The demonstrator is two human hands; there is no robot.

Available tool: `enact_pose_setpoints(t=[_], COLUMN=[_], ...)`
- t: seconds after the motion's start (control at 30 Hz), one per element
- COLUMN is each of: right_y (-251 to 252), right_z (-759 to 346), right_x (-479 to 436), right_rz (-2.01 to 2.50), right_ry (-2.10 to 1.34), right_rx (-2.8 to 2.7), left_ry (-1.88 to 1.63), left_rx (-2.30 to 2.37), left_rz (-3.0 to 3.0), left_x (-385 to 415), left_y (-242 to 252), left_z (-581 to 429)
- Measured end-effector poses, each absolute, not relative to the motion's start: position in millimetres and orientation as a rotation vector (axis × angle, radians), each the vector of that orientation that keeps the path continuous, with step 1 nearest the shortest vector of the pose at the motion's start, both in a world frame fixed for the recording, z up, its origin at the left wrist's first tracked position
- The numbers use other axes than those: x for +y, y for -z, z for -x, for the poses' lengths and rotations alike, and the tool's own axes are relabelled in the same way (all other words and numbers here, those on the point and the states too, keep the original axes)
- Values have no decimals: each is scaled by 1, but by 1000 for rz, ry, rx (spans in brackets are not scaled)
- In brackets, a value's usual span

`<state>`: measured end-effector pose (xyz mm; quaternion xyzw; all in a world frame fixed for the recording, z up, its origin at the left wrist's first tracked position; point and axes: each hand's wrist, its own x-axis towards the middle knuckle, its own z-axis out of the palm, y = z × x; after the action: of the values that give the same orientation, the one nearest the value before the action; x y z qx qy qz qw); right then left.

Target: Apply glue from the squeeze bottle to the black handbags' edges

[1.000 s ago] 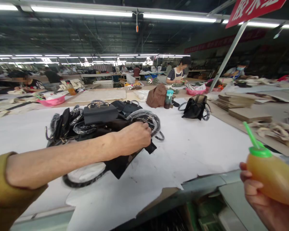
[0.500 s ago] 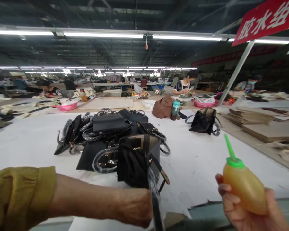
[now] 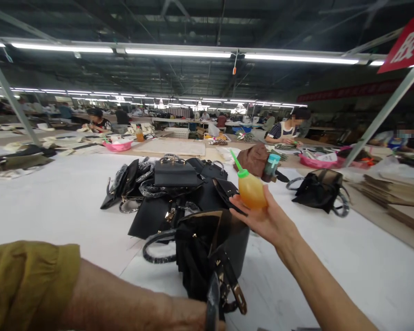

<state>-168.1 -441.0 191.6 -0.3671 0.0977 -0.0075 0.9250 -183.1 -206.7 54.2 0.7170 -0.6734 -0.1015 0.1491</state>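
Observation:
A squeeze bottle of amber liquid with a green cap and a long green nozzle rests in my right hand, fingers and thumb around its lower part. The nozzle points up and to the left. My left hand is low at the near side of a black handbag, behind one of its plastic-wrapped handles; its fingers are hidden. This bag stands with its dark lining showing and a strap with gold hardware hanging in front. Right behind it lies a pile of black handbags.
Another black handbag stands at the right. A brown cloth bundle and a teal-lidded bottle are behind the pile. Stacked boards line the right side. Pink baskets and co-workers are farther back.
My right hand has carried the squeeze bottle left and forward, above the near handbag. My left hand has shifted slightly down. The view has turned a little to the left.

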Motion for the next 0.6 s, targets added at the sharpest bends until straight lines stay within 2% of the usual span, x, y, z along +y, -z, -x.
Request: enact_pose_setpoints(t=[0.07, 0.13, 0.2, 0.37, 0.47, 0.6], right_y=[-191, -193, -194, -190, -189, -192], right_z=[176, 189, 202, 210, 207, 207], right_x=[-446, -446, -442, -429, -426, -421], right_rz=[780, 785, 781, 746, 713, 694], right_ry=[-32, -50, -59, 25, 69, 119], right_rx=[224, 235, 250, 326, 347, 387], left_ry=[137, -58, -110, 9, 97, -183], left_rx=[-2362, -2599, -2509, -2273, -1892, -1580], left_rz=[-1947, -1950, -2069, -2260, -2535, -2390], left_x=[-189, -170, -150, -98, -86, -120], left_y=[-71, -88, -99, -102, -115, -168], left_z=[174, 165, 156, 149, 157, 154])
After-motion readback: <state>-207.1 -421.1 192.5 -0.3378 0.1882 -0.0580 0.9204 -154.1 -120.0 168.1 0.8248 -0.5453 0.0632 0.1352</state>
